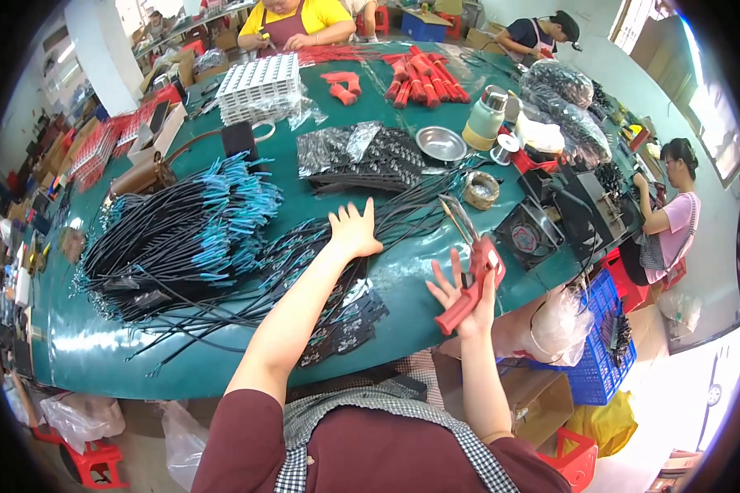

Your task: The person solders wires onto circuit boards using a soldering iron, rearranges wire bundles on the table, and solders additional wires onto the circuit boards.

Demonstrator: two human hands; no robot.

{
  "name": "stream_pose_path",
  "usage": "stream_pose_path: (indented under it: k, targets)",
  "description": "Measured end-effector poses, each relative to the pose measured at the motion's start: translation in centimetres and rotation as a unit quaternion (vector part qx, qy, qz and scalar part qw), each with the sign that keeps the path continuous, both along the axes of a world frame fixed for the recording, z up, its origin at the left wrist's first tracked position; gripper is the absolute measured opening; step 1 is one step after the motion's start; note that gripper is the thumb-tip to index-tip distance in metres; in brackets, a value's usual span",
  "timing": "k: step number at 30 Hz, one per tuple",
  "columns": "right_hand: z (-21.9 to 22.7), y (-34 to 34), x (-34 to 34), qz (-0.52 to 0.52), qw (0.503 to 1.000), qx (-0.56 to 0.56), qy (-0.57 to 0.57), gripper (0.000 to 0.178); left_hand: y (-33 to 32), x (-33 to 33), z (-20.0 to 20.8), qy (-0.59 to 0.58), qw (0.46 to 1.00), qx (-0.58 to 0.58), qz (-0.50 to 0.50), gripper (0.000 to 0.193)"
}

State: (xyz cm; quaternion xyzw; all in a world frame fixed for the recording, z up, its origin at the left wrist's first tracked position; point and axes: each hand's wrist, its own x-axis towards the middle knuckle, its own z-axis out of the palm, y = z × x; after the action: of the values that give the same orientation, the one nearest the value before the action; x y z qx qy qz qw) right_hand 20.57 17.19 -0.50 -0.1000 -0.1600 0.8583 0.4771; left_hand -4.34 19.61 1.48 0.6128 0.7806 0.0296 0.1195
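My left hand (356, 231) reaches over the middle of the table, fingers spread, at the black cables (411, 209); whether it touches them I cannot tell. Nothing shows in its grasp. In my right hand (469, 308) is a red pistol-shaped soldering gun (472, 289), its pointed tip up and its handle across the palm, with some fingers stretched out. Flat black pieces with small silvery parts (345, 329) lie under my left forearm, cables running from them. Left of them is a big bundle of black cables with blue ends (173, 230).
Beyond my left hand lie stacked black strips (370, 164) and a metal dish (441, 144). A tape roll (481, 191), a flask (485, 119) and a small fan (528, 232) stand at the right. Red wire bundles (426, 78) and white trays (259, 86) are farther back. Other people work around the table.
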Motion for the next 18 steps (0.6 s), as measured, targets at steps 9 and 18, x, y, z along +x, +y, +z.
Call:
stream_pose_path:
  k: [9, 18]
  targets:
    - [-1.6, 0.0, 2.0, -0.017, 0.993, -0.01, 0.117, 0.061, 2.8, 3.3, -2.8, 0.149, 0.976, 0.151, -0.053, 0.076]
    - [-2.1, -1.5, 7.8, -0.062, 0.991, 0.012, 0.117, 0.058, 0.8, 0.0, 7.0, -0.234, 0.961, 0.13, -0.063, 0.022]
